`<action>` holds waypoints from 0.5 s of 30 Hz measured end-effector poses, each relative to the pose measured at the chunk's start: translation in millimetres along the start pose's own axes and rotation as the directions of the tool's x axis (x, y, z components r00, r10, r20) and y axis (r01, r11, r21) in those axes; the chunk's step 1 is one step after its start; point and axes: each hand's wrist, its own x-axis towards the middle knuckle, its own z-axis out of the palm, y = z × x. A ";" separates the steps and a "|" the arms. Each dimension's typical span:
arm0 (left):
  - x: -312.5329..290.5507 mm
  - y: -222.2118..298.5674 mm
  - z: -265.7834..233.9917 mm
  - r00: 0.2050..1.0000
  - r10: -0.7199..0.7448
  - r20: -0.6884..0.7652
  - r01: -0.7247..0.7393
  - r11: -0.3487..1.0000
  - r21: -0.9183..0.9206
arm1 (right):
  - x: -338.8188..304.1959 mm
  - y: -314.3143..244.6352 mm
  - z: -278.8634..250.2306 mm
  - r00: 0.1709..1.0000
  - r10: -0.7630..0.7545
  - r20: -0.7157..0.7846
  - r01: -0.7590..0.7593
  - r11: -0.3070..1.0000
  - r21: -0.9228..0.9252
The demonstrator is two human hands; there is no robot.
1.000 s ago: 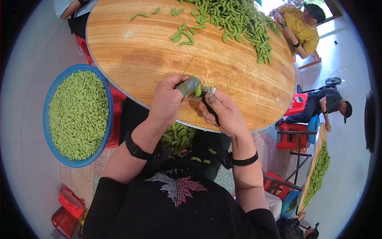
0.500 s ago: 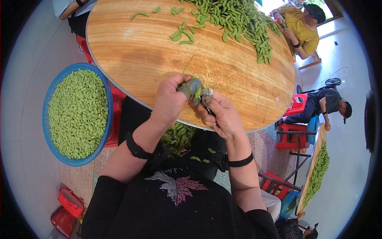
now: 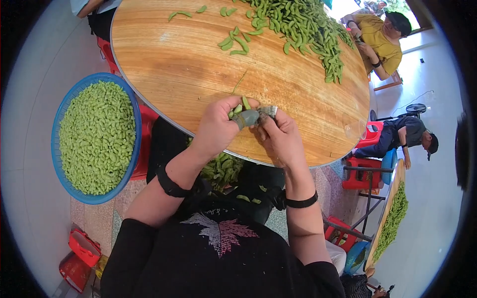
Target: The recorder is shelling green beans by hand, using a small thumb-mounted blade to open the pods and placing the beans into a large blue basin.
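Note:
My left hand (image 3: 218,124) is closed around green soybeans (image 3: 237,110) and a green soybean pod (image 3: 246,103) that sticks up between thumb and fingers. A grey cover (image 3: 247,119) sits on its thumb. Against that thumb tip press the closed fingers of my right hand (image 3: 284,138), with pale patterned wrapping (image 3: 270,110) round one finger. What the right fingers pinch is hidden. Both hands are just above the near edge of the wooden table (image 3: 174,74). Several loose pods (image 3: 233,42) lie farther off, in front of a big heap of pods (image 3: 308,35).
To my left, a blue basket (image 3: 57,144) full of shelled beans stands by a red stool (image 3: 145,144). Pods and husks (image 3: 223,171) lie below the table edge. A clear cup (image 3: 354,128) is near the right rim. A person in yellow (image 3: 380,44) sits across the table.
My hands have come closer together, with the left thumb now over the right fingertips. Beans now show in the left hand. A black item seen earlier at the right fingers is no longer visible.

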 end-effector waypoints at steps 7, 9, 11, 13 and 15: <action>-0.2 10.2 -0.2 0.993 -0.121 -0.010 0.118 0.985 -0.127 | -2.5 -13.3 9.0 0.998 -0.045 -0.054 0.048 0.997 0.067; 2.4 15.7 -1.3 0.970 -0.243 0.003 0.238 0.948 -0.214 | -6.0 -13.0 12.7 0.960 -0.252 -0.120 0.232 0.959 -0.162; 1.2 13.8 -3.7 0.972 -0.233 0.017 0.231 0.949 -0.216 | -5.2 -8.0 8.0 0.937 -0.340 -0.074 0.297 0.892 -0.340; 0.2 13.7 -4.0 0.974 -0.225 0.030 0.226 0.949 -0.218 | -5.7 -9.0 8.3 0.910 -0.415 -0.013 0.354 0.790 -0.501; -1.0 15.6 -3.0 0.988 -0.137 0.067 0.145 0.983 -0.116 | -7.5 -17.6 14.9 0.932 -0.357 -0.064 0.270 0.800 -0.537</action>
